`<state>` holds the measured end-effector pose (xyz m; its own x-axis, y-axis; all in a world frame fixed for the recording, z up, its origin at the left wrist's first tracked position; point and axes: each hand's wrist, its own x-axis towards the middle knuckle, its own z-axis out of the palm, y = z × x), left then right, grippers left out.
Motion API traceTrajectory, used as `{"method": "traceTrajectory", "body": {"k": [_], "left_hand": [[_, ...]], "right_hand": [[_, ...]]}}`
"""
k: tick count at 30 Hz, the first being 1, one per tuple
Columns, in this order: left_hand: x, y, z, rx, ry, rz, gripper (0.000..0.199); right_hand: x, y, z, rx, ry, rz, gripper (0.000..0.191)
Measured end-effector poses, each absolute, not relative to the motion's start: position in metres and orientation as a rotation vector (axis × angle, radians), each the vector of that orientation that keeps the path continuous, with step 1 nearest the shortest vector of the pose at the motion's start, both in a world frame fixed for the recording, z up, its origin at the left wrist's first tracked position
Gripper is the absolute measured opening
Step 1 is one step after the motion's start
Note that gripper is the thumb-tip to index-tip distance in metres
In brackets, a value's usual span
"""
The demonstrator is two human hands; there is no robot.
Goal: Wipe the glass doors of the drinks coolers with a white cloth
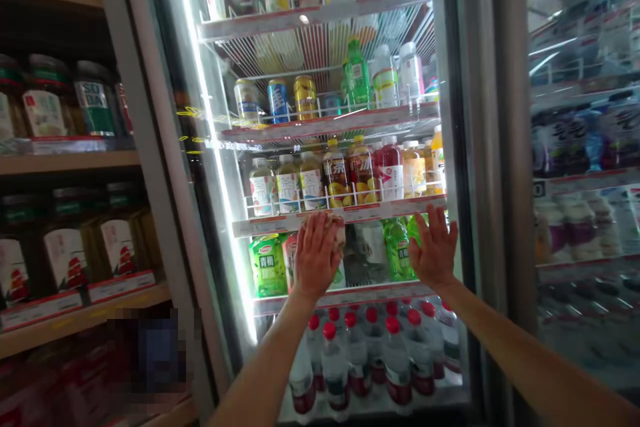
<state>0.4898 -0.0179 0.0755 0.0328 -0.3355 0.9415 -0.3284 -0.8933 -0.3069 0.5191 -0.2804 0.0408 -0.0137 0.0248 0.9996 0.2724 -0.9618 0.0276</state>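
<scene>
My left hand (317, 255) is raised in front of a lit drinks fridge, level with its fourth shelf down. Its fingers lie over a crumpled, pale cloth (338, 232) that shows at their right side. To the right, my right hand (434, 248) is up with its fingers spread and holds nothing. Both hands seem to be against the glass door (220, 167), though contact is hard to make out. Behind them are green drink packs (267, 265), partly hidden by the hands. Just above runs a shelf edge (370, 212) with price labels.
Several red-capped bottles (350, 353) stand on the fridge's bottom level. Cans (277, 100) and bottles fill higher shelves. Wooden shelves (65, 160) with large jars are on the left. A metal door frame (495, 147) and another fridge section are on the right.
</scene>
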Motion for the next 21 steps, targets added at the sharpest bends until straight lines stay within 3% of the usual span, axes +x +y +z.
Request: {"method": "traceTrajectory", "body": {"k": [8, 15, 21], "left_hand": [[0.491, 0.034, 0.099, -2.254, 0.26, -2.424, 0.054], [0.493, -0.015, 0.101, -2.201, 0.704, -2.048, 0.049], [0.493, 0.023, 0.115, -2.227, 0.28, -2.45, 0.051]], "right_hand": [[0.519, -0.278, 0.041, -2.062, -0.299, -2.083, 0.061], [0.52, -0.28, 0.041, -2.076, -0.306, -2.099, 0.062], [0.518, -0.278, 0.041, -2.058, -0.3, -2.091, 0.064]]}}
